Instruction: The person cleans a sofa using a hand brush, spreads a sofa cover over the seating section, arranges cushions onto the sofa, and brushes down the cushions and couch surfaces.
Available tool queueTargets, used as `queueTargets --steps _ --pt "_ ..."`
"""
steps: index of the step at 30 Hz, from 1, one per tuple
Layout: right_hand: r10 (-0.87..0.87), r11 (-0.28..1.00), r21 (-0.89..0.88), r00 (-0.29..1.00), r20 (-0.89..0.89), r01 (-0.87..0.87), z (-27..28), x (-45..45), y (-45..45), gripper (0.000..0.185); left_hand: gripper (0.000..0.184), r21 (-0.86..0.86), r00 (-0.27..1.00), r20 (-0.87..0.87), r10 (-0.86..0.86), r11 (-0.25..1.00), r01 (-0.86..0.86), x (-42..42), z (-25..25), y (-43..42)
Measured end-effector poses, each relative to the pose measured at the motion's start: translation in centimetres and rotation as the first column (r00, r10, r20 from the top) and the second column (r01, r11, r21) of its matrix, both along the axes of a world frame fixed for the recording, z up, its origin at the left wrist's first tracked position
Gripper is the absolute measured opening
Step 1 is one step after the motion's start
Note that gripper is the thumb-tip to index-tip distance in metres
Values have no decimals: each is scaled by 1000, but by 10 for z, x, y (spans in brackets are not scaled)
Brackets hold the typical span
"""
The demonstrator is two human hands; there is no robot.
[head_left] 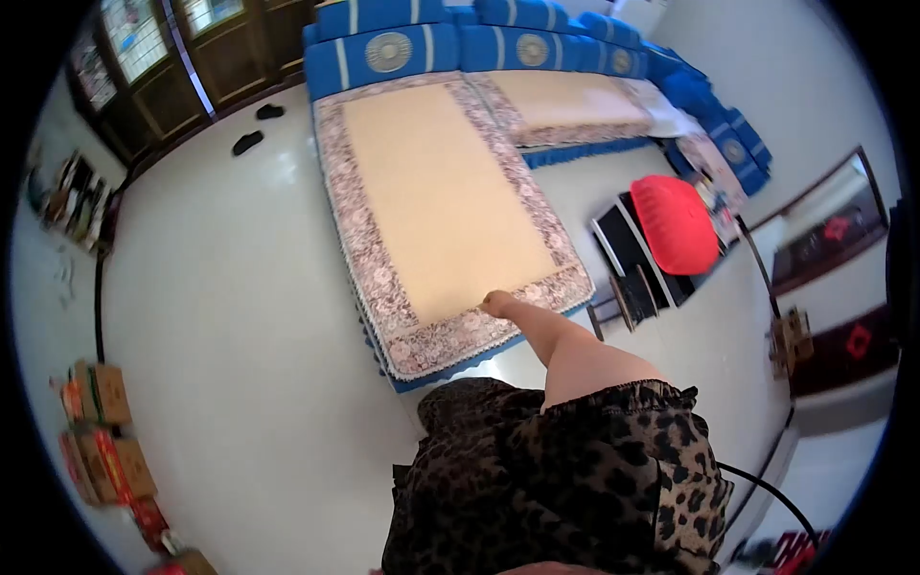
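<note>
My right hand (495, 304) reaches forward over the near end of the sofa, its fingers curled closed. What the fingers hold, if anything, cannot be made out. Behind it in view is the sofa cover (436, 201), a beige panel with a floral, lace-edged border. Whether the hand touches the cover or hovers over it is unclear. The blue sofa (383, 57) has white-striped cushions with round emblems. My left hand is out of view. Leopard-print clothing (565, 470) fills the lower middle.
Right of the sofa stand a black-and-white table (623, 240) with a red covering (674, 225) and a small stool (632, 299). Cardboard boxes (113, 465) line the left wall. Two dark slippers (247, 144) lie on the floor near the wooden doors (230, 57).
</note>
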State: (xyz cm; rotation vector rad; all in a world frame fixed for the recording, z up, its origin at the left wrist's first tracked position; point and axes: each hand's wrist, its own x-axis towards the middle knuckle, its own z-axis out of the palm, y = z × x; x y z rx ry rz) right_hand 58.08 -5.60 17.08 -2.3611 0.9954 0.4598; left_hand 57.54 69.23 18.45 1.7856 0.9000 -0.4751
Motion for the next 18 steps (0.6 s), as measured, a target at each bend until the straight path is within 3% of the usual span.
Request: queueTargets --steps 3,6,7,8,11,14,16,17,18 --pt "157 988 27 975 -158 -154 -18 -29 36 42 36 56 992 98 -76 996 70 111 1 66" --pt "341 939 178 863 -372 -294 -30 -54 61 44 35 81 921 311 -233 972 219 241 -8 115" --pt "240 961 243 847 -474 -136 -34 -56 68 42 34 87 861 386 -330 943 322 280 -2 92" --pt "150 957 289 804 -575 28 -36 -51 70 40 33 96 786 461 -412 904 418 317 48 31" --pt "-46 956 215 830 -556 198 -53 -9 61 43 33 267 572 421 -704 699 664 394 63 -26" --pt "53 994 -71 952 -301 -78 -81 91 62 41 33 219 544 330 -771 623 751 435 37 -29" --pt "-67 996 59 994 -88 73 -53 183 77 40 33 176 489 207 -847 524 833 459 -16 24" --pt "-10 992 126 1000 12 8 -47 230 84 39 33 124 509 126 -852 523 843 470 -21 32" --pt "-95 962 256 996 -5 93 3 282 101 39 33 71 572 52 -819 574 816 485 -20 30"
